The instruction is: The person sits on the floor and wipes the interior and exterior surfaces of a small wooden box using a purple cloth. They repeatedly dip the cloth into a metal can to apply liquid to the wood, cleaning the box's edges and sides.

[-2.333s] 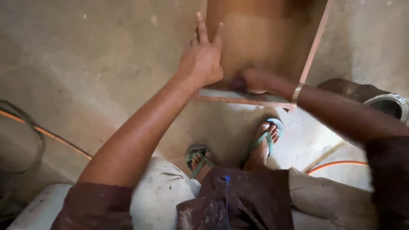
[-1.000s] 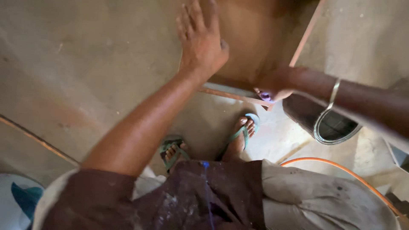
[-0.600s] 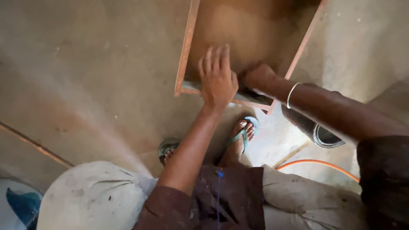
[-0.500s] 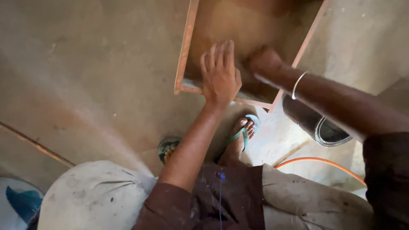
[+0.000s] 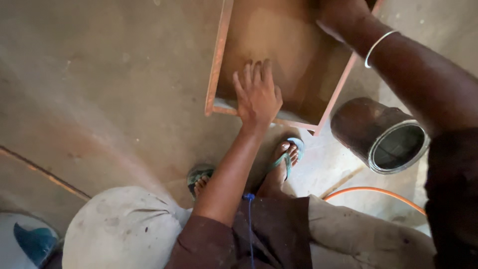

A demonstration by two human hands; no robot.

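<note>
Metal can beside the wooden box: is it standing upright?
No. The metal can lies tipped on its side on the floor, its open mouth facing the lower right, beside the wooden box.

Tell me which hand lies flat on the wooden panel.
The left hand: palm down, fingers spread, near the wooden panel's front edge. The right hand, with a bangle on its wrist, sits at the panel's far end, partly out of frame.

shallow open wooden box, reddish-brown, thin raised rim on its edges, dusty inner face turned up, lying flat on the concrete floor, set slightly askew, near edge just ahead of the feet, far end cut off by the frame
</note>
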